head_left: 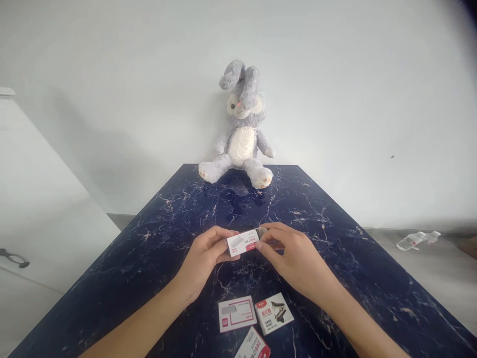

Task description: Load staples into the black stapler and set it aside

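Note:
A small white and red staple box point(243, 241), marked 24/6, is held above the table between both hands. My left hand point(206, 251) grips its left end, thumb at the upper edge and fingers below. My right hand point(286, 248) pinches the right end, with the thumb on the printed face and the fingers curled behind. Something greyish shows at that end, too small to make out. Below the hands lie a white box with a magenta frame point(236, 313), a white and red box picturing a staple remover point(275, 313), and another 24/6 staple box point(253, 345), cut off by the frame's bottom.
A grey plush rabbit point(242, 144) sits at the far edge of the dark blue marbled table point(167, 209), against the pale wall. To the left stands a white cabinet point(37, 199) with a dark handle. Clear plastic bottles point(412, 240) lie on the floor at right.

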`<state>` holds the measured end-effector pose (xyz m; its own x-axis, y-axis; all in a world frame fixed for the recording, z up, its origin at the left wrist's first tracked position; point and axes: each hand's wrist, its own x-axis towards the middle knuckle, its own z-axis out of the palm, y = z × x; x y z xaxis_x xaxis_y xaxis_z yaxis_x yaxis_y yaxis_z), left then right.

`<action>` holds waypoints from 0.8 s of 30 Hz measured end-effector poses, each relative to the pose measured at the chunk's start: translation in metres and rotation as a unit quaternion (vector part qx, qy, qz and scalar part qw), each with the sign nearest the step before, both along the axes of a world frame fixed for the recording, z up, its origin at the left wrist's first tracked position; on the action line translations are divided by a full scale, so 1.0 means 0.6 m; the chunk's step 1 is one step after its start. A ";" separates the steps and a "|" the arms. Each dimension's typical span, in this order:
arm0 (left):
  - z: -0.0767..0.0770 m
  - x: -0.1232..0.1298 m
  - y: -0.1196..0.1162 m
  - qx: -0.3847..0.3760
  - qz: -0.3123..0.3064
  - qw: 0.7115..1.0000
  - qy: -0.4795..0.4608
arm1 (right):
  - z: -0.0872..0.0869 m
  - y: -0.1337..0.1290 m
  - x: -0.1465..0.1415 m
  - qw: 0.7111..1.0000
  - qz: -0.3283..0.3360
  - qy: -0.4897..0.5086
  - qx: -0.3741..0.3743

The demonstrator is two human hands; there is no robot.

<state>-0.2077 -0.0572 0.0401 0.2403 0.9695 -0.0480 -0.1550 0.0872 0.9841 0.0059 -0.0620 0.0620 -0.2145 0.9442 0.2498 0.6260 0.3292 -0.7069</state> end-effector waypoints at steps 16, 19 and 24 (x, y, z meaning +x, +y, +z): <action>-0.007 0.002 0.001 0.012 -0.014 1.000 -0.001 | -0.001 0.006 0.005 0.996 0.032 0.051 -0.066; -0.007 0.002 0.002 0.013 -0.014 1.000 0.000 | -0.011 0.009 0.007 0.994 0.041 0.057 -0.088; -0.007 0.004 0.002 0.011 -0.009 1.000 -0.011 | -0.018 0.010 0.004 0.996 0.000 0.048 -0.073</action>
<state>-0.2055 -0.0561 0.0356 0.2586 0.9657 -0.0212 -0.1744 0.0683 0.9823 0.0082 -0.0559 0.0513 -0.1958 0.9721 0.1290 0.5528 0.2181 -0.8043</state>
